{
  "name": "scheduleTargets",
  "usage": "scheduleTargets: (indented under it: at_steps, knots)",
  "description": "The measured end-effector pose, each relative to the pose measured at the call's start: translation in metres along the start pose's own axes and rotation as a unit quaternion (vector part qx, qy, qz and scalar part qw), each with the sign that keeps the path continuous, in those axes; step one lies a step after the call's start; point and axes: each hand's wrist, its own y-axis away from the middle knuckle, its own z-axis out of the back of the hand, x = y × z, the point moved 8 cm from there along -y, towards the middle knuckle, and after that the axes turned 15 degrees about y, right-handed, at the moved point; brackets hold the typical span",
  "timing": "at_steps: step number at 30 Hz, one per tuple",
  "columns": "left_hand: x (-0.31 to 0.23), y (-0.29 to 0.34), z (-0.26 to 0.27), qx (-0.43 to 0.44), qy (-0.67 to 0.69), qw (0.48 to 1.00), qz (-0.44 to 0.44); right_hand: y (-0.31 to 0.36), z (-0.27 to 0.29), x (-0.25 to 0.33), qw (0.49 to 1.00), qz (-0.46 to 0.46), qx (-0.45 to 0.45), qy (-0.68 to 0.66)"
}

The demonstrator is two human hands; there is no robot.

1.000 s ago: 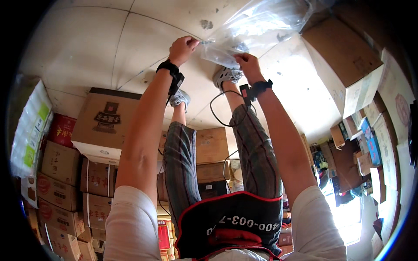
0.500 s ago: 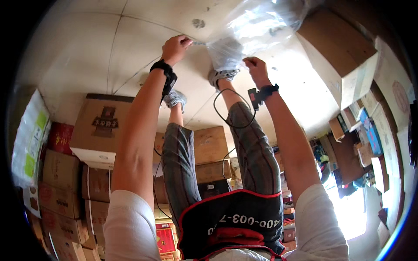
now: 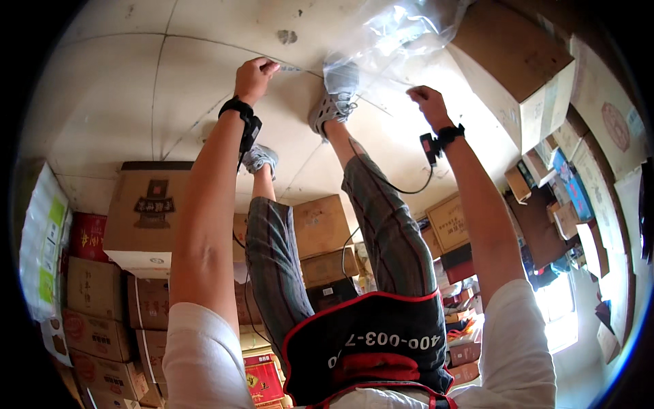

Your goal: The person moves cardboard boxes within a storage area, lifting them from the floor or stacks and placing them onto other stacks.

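Observation:
A large clear plastic bag (image 3: 402, 34) spreads over the pale floor in front of me, crumpled and glinting in the light. My right hand (image 3: 430, 108) pinches its near right edge between thumb and fingers. To the left, my left hand (image 3: 255, 80) is closed in a pinch. From its fingertips a thin, see-through strip (image 3: 291, 69) runs toward the bag; whether it belongs to the bag I cannot tell. My right shoe (image 3: 332, 109) stands just below the bag, partly seen through the film.
A tall brown carton (image 3: 511, 51) stands to the right of the bag. On the left are another carton (image 3: 146, 211), stacked boxes (image 3: 99, 293) and a plastic-wrapped pack (image 3: 44, 238). A black cable (image 3: 402, 190) loops from my right wrist past my leg.
My right hand has moved to the right, widening the gap between my hands and drawing the film out. My right foot shows more fully. The view has shifted slightly.

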Motion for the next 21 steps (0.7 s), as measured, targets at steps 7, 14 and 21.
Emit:
scheduleTargets:
  at_steps: [7, 14, 21]
  knots:
    - [-0.008, -0.003, -0.004, 0.027, -0.005, 0.999, -0.020, 0.002, 0.055, -0.023, 1.000, -0.005, -0.008, 0.020]
    - [-0.006, 0.000, 0.009, 0.021, -0.014, 0.999, -0.032, 0.013, 0.078, -0.015, 0.997, -0.031, -0.004, 0.072]
    - [-0.003, -0.002, 0.022, -0.001, -0.019, 0.999, -0.026, 0.019, 0.108, -0.031, 0.997, -0.023, -0.029, 0.062]
